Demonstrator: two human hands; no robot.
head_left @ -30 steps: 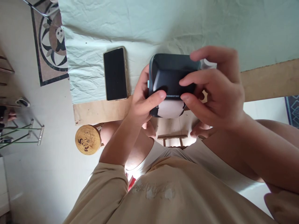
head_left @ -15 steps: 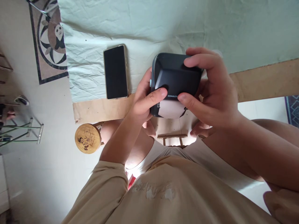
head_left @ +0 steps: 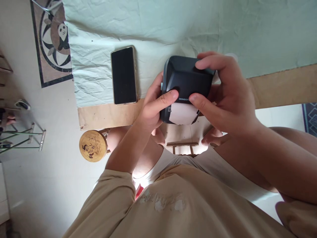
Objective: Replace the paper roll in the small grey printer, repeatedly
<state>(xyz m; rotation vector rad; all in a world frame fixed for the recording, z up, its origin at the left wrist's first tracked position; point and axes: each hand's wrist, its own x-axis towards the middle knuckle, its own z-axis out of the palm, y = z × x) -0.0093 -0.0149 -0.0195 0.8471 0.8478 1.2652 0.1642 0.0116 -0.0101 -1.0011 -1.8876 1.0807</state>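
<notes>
Both my hands hold a dark label printer [head_left: 189, 79] above the table's near edge. It has rounded corners, "NIIMBOT" lettering on its top and a white label [head_left: 183, 113] along the side nearest me. My left hand [head_left: 158, 102] grips its left side, thumb on top beside the lettering. My right hand [head_left: 223, 89] is closed round the right side, thumb near the lettering and index finger on the far top corner. The fingers beneath the printer are mostly hidden. A smartphone [head_left: 124, 75] with a dark screen lies on the cloth to the left.
A pale green cloth [head_left: 160, 23] covers the wooden table [head_left: 109, 116], leaving its near edge bare. A round wooden stool [head_left: 93, 146] with a panda picture stands at the left. Farther left are a metal frame [head_left: 29, 138] and a shoe [head_left: 22, 104] on the floor.
The printer has tilted slightly, so more of the white label faces me. Both hands keep their hold, and the view has shifted a little.
</notes>
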